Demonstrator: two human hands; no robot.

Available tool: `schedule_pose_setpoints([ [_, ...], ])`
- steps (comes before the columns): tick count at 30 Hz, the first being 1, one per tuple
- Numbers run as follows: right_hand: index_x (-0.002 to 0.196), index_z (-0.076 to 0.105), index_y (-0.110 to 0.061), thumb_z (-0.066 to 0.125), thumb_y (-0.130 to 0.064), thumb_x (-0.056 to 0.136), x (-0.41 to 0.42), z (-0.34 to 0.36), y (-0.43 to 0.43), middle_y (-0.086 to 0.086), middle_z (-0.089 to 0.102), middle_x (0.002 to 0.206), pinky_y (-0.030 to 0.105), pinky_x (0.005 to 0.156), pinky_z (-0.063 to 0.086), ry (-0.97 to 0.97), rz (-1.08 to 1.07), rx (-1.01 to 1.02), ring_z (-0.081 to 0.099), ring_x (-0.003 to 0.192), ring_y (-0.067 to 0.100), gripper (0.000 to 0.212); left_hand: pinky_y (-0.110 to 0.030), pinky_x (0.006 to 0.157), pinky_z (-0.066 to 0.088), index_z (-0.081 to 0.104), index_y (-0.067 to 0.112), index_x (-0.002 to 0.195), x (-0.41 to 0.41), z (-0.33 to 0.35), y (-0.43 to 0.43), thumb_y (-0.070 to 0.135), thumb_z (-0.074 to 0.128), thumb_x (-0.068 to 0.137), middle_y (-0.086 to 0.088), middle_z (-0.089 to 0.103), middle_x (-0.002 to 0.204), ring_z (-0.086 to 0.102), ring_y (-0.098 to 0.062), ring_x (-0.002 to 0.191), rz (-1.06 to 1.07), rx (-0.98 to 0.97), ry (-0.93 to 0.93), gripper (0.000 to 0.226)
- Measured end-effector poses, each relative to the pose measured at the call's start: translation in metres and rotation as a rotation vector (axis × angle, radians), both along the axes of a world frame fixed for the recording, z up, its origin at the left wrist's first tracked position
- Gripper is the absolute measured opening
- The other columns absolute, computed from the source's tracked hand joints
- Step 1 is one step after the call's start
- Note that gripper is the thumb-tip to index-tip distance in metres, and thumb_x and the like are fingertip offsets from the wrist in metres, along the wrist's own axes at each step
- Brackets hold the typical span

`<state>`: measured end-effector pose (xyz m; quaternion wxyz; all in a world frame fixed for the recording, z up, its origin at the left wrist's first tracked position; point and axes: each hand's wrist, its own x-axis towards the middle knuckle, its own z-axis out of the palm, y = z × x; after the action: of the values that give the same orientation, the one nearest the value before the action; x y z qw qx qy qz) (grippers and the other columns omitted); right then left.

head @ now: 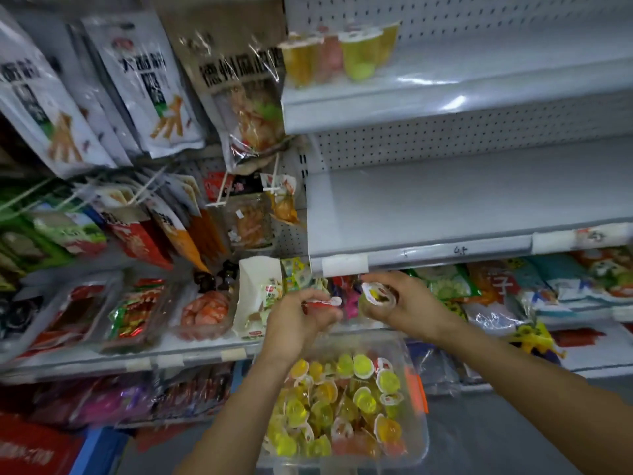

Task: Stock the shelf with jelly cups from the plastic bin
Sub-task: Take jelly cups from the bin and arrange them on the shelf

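Observation:
A clear plastic bin (416, 437) sits low in front of me, holding several yellow, green and red jelly cups (342, 402). Above it my left hand (301, 320) grips a red jelly cup (323, 303) by its lid. My right hand (407, 305) holds a jelly cup with a yellow picture on its white lid (376, 293). Both hands hover just under the front edge of the bare middle shelf (445, 207). On the top shelf (479, 84) stand a few jelly cups (339, 56) at its left end.
Hanging snack bags (147, 84) fill the left side. Trays of packaged snacks (137, 310) line the lower left shelf. More snack bags (548, 286) lie under the middle shelf on the right. The floor is grey beside the bin.

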<state>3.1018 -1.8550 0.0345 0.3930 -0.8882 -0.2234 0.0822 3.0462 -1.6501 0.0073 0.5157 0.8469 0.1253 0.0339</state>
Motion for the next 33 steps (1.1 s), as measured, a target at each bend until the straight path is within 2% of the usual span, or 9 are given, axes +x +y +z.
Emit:
schedule_pose_setpoints([
  [2, 0.115, 0.059, -0.036, 0.077, -0.038, 0.074, 0.002, 0.029, -0.002, -0.009, 0.064, 0.102, 0.033, 0.082, 0.054, -0.061, -0.007, 0.017, 0.062, 0.088, 0.008, 0.044, -0.036, 0.079, 0.058, 0.074, 0.035, 0.088, 0.002, 0.038, 0.004, 0.047, 0.084, 0.062, 0.011, 0.074, 0.071, 0.07, -0.01, 0.071, -0.009, 0.079, -0.06, 0.031],
  [6, 0.094, 0.054, -0.032, 0.08, -0.041, 0.072, 0.008, 0.095, -0.008, -0.01, 0.065, 0.079, 0.024, 0.058, 0.052, -0.165, -0.02, 0.109, 0.06, 0.064, 0.001, 0.035, -0.032, 0.074, 0.059, 0.074, 0.036, 0.088, 0.003, 0.123, 0.001, 0.047, 0.085, 0.066, 0.011, 0.074, 0.078, 0.069, -0.004, 0.071, -0.021, 0.167, -0.213, 0.027],
  [10, 0.089, 0.06, -0.031, 0.078, -0.048, 0.071, 0.02, 0.158, -0.014, -0.008, 0.066, 0.081, 0.025, 0.061, 0.049, -0.293, -0.016, 0.195, 0.061, 0.069, 0.008, 0.031, -0.014, 0.063, 0.053, 0.074, 0.029, 0.092, 0.008, 0.202, -0.012, 0.045, 0.085, 0.066, 0.011, 0.074, 0.078, 0.068, 0.005, 0.067, -0.08, 0.193, -0.362, 0.032],
  [14, 0.087, 0.064, -0.03, 0.078, -0.049, 0.07, 0.044, 0.216, -0.024, 0.0, 0.065, 0.079, 0.023, 0.058, 0.046, -0.429, -0.028, 0.282, 0.059, 0.067, 0.015, 0.029, -0.032, 0.072, 0.058, 0.073, 0.03, 0.088, 0.034, 0.261, -0.016, 0.052, 0.084, 0.063, 0.011, 0.072, 0.079, 0.066, -0.003, 0.073, -0.05, 0.215, -0.492, 0.036],
  [20, 0.089, 0.07, -0.026, 0.08, -0.044, 0.07, 0.111, 0.282, -0.044, 0.011, 0.067, 0.08, 0.031, 0.064, 0.045, -0.49, -0.11, 0.387, 0.056, 0.066, 0.016, 0.028, -0.025, 0.074, 0.056, 0.07, 0.029, 0.095, 0.095, 0.331, -0.023, 0.053, 0.082, 0.064, 0.012, 0.069, 0.093, 0.064, -0.003, 0.087, -0.005, 0.25, -0.599, 0.042],
  [24, 0.101, 0.072, -0.023, 0.079, -0.033, 0.077, 0.171, 0.307, -0.049, 0.004, 0.07, 0.094, 0.037, 0.078, 0.054, -0.444, -0.137, 0.365, 0.065, 0.085, 0.018, 0.027, -0.036, 0.084, 0.056, 0.067, 0.026, 0.099, 0.155, 0.36, -0.018, 0.048, 0.084, 0.067, 0.008, 0.069, 0.098, 0.065, -0.011, 0.093, 0.047, 0.28, -0.578, 0.042],
  [28, 0.099, 0.072, -0.023, 0.08, -0.026, 0.077, 0.246, 0.31, -0.04, 0.0, 0.069, 0.105, 0.039, 0.088, 0.055, -0.414, -0.145, 0.316, 0.064, 0.097, 0.018, 0.024, -0.042, 0.079, 0.059, 0.064, 0.023, 0.094, 0.213, 0.374, -0.014, 0.034, 0.084, 0.067, 0.002, 0.069, 0.093, 0.067, -0.018, 0.085, 0.056, 0.259, -0.54, 0.035],
  [31, 0.1, 0.071, -0.02, 0.081, -0.02, 0.076, 0.289, 0.305, -0.026, -0.002, 0.065, 0.101, 0.03, 0.082, 0.052, -0.374, -0.131, 0.271, 0.06, 0.094, 0.017, 0.026, -0.03, 0.065, 0.054, 0.062, 0.02, 0.096, 0.247, 0.377, -0.015, 0.024, 0.082, 0.072, 0.0, 0.067, 0.093, 0.064, -0.018, 0.078, 0.06, 0.299, -0.48, 0.031],
  [33, 0.099, 0.071, -0.017, 0.081, -0.016, 0.075, 0.311, 0.3, -0.015, 0.001, 0.065, 0.104, 0.018, 0.071, 0.049, -0.35, -0.105, 0.231, 0.061, 0.096, 0.017, 0.027, -0.028, 0.066, 0.053, 0.062, 0.021, 0.098, 0.265, 0.376, -0.015, 0.024, 0.081, 0.073, 0.0, 0.067, 0.097, 0.064, -0.017, 0.081, 0.066, 0.329, -0.46, 0.031],
])
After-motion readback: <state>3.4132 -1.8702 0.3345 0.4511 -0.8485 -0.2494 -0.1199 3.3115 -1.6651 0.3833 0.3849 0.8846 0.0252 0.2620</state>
